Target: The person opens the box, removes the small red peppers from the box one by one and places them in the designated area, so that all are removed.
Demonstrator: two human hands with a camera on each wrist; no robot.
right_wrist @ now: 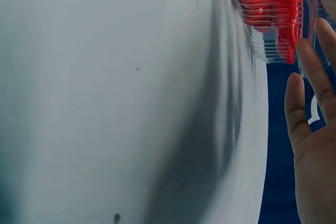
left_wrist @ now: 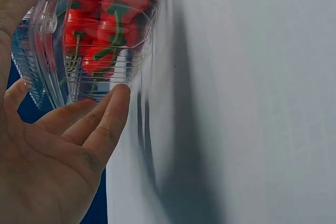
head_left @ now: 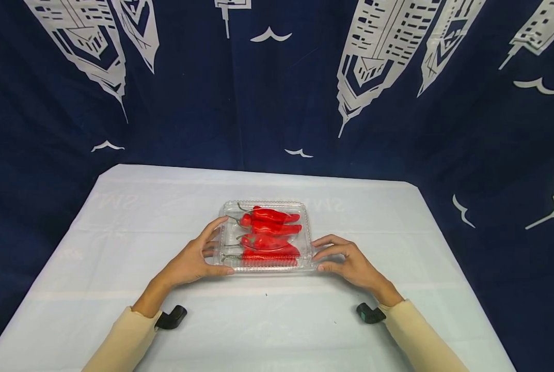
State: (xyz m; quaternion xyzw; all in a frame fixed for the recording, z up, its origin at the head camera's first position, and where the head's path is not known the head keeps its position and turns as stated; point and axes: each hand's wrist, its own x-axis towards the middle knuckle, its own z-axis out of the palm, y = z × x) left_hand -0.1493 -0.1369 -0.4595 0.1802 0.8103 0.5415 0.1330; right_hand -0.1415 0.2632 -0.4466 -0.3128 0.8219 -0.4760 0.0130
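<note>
Clear plastic clamshell box (head_left: pixel 265 237) sits flat near the middle of the white surface (head_left: pixel 119 248), lid closed. Inside: red chili peppers (head_left: pixel 269 230) with green stems, roughly 4 lying side by side, stems pointing to the person's left.

Left hand (head_left: pixel 195 258) is on the box's left end. Thumb presses the near-left corner, fingers curve over the left rim and onto the lid. In the left wrist view the fingertips (left_wrist: pixel 118 100) touch the ribbed side wall of the box (left_wrist: pixel 100 40), and the peppers (left_wrist: pixel 100 30) show through the plastic. Grasping the box, loosely, fingers curved rather than clenched.

Right hand (head_left: pixel 346 261) is at the box's right end. Fingertips touch the right edge, thumb at the near-right corner. In the right wrist view the fingers (right_wrist: pixel 310 77) are extended alongside the box (right_wrist: pixel 273 19), close to its wall; that view alone does not show firm contact. Fingers mostly straight, touching rather than wrapped round.

Both sleeves are cream, each with a black wrist mount (head_left: pixel 172 318) near the cuff.

Backdrop: dark blue curtain (head_left: pixel 277 93) with white building and bird prints, hanging behind and beside the surface.
</note>
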